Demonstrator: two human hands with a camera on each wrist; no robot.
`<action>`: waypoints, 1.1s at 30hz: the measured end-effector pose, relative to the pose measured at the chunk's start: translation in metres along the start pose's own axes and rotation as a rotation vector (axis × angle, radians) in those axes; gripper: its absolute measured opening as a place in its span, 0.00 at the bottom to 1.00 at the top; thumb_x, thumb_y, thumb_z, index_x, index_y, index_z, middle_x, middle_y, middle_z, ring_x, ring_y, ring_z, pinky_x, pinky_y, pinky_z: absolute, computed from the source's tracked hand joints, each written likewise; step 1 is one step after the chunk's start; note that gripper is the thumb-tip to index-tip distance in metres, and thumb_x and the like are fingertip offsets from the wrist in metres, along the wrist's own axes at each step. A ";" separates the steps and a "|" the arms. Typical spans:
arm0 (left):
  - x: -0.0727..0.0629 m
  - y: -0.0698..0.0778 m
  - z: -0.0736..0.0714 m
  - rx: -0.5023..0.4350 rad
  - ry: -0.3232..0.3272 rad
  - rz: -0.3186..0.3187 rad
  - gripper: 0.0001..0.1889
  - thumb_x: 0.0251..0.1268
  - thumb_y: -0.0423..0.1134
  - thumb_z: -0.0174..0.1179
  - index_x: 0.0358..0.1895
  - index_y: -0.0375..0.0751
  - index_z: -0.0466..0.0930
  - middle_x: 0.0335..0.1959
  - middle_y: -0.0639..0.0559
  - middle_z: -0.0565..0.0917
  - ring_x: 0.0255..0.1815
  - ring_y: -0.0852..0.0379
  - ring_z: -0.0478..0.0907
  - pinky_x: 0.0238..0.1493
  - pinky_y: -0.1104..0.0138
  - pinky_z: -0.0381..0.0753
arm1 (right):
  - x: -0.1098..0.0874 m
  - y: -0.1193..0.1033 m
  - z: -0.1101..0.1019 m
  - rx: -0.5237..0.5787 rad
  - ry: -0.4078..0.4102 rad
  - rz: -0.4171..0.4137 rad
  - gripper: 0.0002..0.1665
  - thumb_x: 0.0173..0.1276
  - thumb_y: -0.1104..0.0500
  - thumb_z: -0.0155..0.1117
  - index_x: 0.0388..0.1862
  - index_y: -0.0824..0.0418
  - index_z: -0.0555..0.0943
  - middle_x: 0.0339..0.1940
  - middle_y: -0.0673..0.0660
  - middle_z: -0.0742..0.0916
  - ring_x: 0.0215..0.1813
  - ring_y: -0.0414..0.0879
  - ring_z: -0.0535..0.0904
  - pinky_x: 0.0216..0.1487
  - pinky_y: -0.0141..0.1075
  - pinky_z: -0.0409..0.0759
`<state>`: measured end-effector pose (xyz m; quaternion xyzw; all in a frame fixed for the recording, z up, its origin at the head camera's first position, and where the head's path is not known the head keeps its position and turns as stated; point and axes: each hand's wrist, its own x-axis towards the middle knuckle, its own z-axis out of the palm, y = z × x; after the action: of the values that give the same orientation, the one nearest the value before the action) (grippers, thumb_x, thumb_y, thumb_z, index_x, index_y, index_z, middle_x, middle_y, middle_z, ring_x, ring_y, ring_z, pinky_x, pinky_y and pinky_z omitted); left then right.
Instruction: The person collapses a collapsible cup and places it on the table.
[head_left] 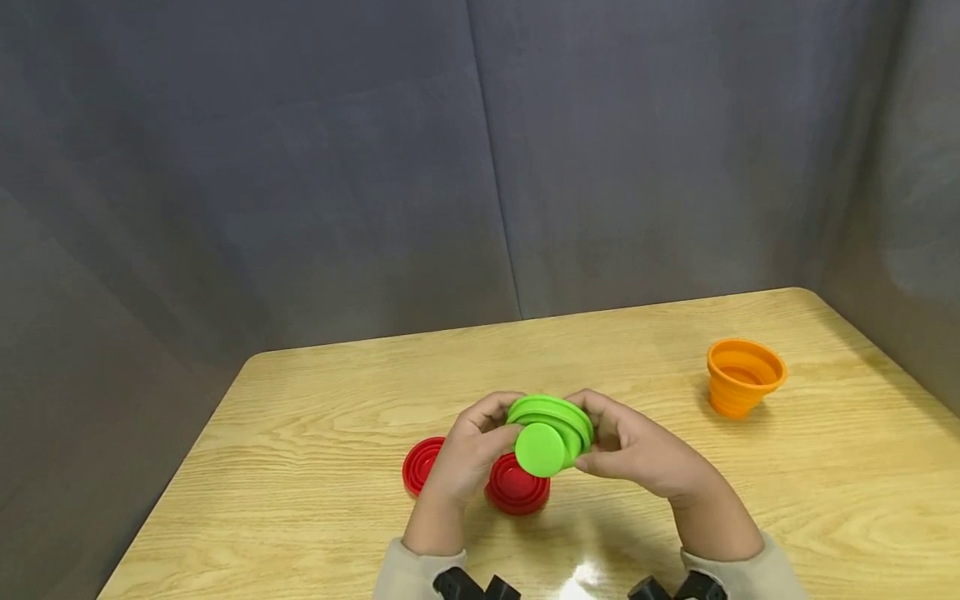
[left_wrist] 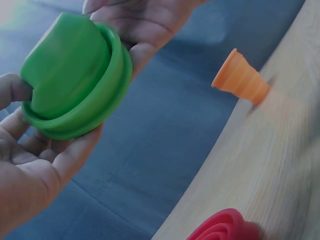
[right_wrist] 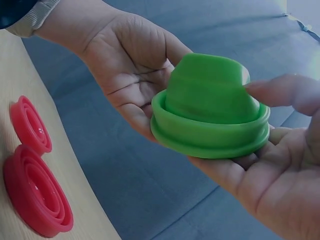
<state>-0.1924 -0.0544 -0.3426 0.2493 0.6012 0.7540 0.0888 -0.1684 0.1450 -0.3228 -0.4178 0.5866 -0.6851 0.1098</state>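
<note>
Both hands hold a green collapsible cup [head_left: 551, 429] above the table, its base turned toward me. My left hand [head_left: 476, 450] grips its left side, thumb on the cup wall and fingers round the rim. On the opposite side my right hand [head_left: 637, 442] grips it between thumb and fingers. In the right wrist view the green cup [right_wrist: 212, 105] is partly folded: its inner wall stands tilted out of the thick rim ring. Below the hands lie two flattened red collapsible cups, one [head_left: 517, 487] under the green cup, the other [head_left: 422, 463] partly hidden by my left hand.
An extended orange collapsible cup [head_left: 742, 377] stands upright at the right of the wooden table [head_left: 322, 417]. Grey fabric panels [head_left: 360, 183] rise behind the table and along its sides.
</note>
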 end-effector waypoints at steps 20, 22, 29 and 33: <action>0.000 -0.001 -0.009 -0.200 -0.263 -0.016 0.09 0.52 0.32 0.57 0.38 0.42 0.76 0.30 0.54 0.76 0.31 0.62 0.73 0.35 0.72 0.74 | -0.006 0.003 -0.008 0.114 -0.010 -0.055 0.19 0.57 0.77 0.49 0.47 0.66 0.68 0.39 0.56 0.80 0.39 0.45 0.76 0.39 0.36 0.75; 0.001 -0.002 -0.007 -0.174 -0.232 -0.038 0.09 0.52 0.29 0.55 0.38 0.39 0.76 0.29 0.53 0.76 0.31 0.62 0.73 0.35 0.72 0.74 | -0.006 0.004 -0.009 0.109 0.006 -0.047 0.18 0.56 0.77 0.50 0.46 0.66 0.68 0.38 0.55 0.80 0.38 0.44 0.76 0.39 0.35 0.75; 0.008 -0.003 0.001 -0.014 -0.175 -0.073 0.13 0.52 0.22 0.47 0.43 0.18 0.65 0.31 0.51 0.76 0.32 0.62 0.75 0.37 0.71 0.75 | -0.008 0.009 -0.012 0.050 0.128 0.071 0.14 0.55 0.76 0.50 0.41 0.66 0.68 0.34 0.54 0.79 0.36 0.43 0.76 0.38 0.34 0.75; 0.010 -0.003 0.004 0.100 -0.172 -0.102 0.14 0.54 0.23 0.48 0.44 0.19 0.65 0.32 0.50 0.76 0.34 0.61 0.75 0.38 0.68 0.75 | -0.010 0.009 -0.012 -0.028 0.214 0.173 0.12 0.55 0.74 0.49 0.40 0.69 0.67 0.34 0.57 0.76 0.36 0.44 0.74 0.38 0.36 0.76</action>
<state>-0.1997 -0.0454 -0.3420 0.2862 0.6402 0.6934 0.1655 -0.1740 0.1576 -0.3350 -0.2920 0.6383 -0.7053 0.0993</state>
